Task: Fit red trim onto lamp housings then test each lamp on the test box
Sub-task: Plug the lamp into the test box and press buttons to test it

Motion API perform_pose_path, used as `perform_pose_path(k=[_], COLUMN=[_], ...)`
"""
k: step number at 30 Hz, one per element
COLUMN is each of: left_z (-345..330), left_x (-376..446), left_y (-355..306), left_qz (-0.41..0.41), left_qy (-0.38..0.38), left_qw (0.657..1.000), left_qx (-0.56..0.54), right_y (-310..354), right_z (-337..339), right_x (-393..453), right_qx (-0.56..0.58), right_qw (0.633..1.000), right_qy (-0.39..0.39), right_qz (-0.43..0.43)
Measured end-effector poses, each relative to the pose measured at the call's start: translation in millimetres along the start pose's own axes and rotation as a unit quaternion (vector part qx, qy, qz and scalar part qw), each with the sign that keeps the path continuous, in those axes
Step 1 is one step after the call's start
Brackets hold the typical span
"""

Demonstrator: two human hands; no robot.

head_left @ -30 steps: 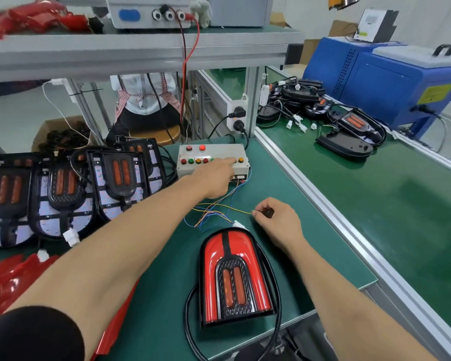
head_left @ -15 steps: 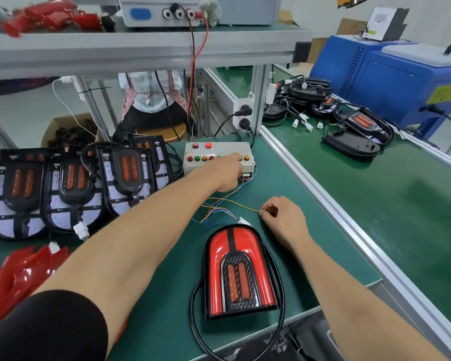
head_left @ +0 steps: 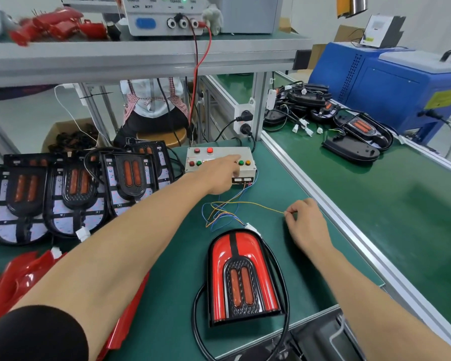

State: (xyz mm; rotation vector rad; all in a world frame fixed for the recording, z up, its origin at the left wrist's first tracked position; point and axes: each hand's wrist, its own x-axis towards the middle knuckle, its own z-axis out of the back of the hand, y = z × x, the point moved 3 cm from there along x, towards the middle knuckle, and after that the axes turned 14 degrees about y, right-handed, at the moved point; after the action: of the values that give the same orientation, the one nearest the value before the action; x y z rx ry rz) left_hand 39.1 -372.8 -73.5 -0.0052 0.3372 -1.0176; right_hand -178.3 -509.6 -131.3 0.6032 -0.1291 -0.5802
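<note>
Several black lamp housings without trim (head_left: pixel 71 194) lay overlapped in a row at the far left of the green bench mat (head_left: pixel 172 321), their orange twin lenses facing up, probably queued within reach for fitting; loose glossy red trim pieces (head_left: pixel 16 277) sat heaped at the near left beside them, a likely supply for that step. One finished lamp with red trim and a black arched centre (head_left: pixel 242 280) rested lens-up in the near middle of the mat, its black cable looped round it, placed where the person could watch it light. Farther back, the small grey test box with red, green and yellow buttons (head_left: pixel 219 155) stood against the far edge of the mat, and a bundle of thin coloured wires (head_left: pixel 224 212) ran from its front face toward a white connector at the lamp's top, so the lamp appeared to be on test. The left hand (head_left: pixel 219 175) reached across to the box with the index finger stretched onto the button row and the other fingers curled under, gripping nothing. The right hand (head_left: pixel 306 225) lay on the mat to the right of the lamp, fingertips pinching one yellow wire, seemingly to keep it taut or seated.
</note>
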Motion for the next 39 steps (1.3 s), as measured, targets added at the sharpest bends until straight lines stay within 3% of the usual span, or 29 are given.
perform_pose_path(k=[5,26,35,39], left_z=[-0.2,-3.1,-2.7,3.4], left_x=[-3.2,7.0,4.6,-3.2], left_y=[-0.2,-17.9,-17.1,-21.5], left_qz=[-0.002,0.012,0.009,-0.002], left_qy=[0.009,0.026,0.038,0.011], left_qw=[1.0,0.999,0.999,0.999], left_qx=[0.014,0.02,-0.01,-0.032], right_y=[-47.0,-46.6,-41.5,-24.7], right_z=[27.5,16.3,20.1,18.0], right_x=[-14.0,-21.5,-37.3,-61.0], right_qx=[-0.01,-0.03,0.082,0.158], right_qw=[0.997,0.997,0.988,0.982], right_qy=[-0.071,-0.075,-0.134,-0.1], right_qz=[-0.041,-0.008,-0.009,-0.031])
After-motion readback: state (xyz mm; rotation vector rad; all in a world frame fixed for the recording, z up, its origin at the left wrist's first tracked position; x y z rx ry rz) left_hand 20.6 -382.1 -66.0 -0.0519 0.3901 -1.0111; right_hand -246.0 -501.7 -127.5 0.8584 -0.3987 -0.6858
